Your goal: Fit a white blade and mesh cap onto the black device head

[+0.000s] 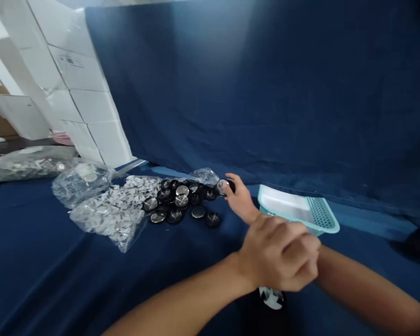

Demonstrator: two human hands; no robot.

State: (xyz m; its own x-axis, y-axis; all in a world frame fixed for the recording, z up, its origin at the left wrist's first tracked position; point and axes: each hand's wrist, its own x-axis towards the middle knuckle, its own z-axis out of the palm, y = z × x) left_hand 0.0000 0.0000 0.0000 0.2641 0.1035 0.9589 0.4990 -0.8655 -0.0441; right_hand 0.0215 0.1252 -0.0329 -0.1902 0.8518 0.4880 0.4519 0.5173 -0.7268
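Cloth (56,280), dark blue, is spread under one light green basket (318,211). The left hand (282,252) is curled; its hold cannot be told. One round, black, silver-faced disc (221,186) is pinched by the right hand (243,201), beside over ten other discs (198,213).

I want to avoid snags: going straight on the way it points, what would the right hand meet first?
Probably the clear plastic, just past the disc the right hand holds. Depth is unclear; it might pass above and meet the blue cloth.
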